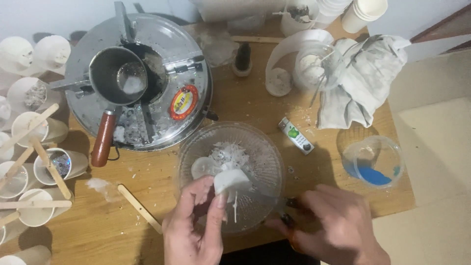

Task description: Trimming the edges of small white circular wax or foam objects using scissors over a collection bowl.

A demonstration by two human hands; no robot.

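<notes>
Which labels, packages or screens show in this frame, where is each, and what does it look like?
Round sticker: on the steel stove top, right of the small pot; red rim, yellow centre.
Small rectangular lighter with a printed wrap: flat on the wooden table, right of the glass bowl; white with a green patch.
No screens or signs in view.

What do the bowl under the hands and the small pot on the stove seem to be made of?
The bowl looks like clear glass or plastic: the table shows through its textured wall. The small pot looks like bare grey metal with a dull shine; its handle seems reddish-brown wood or plastic.
</notes>
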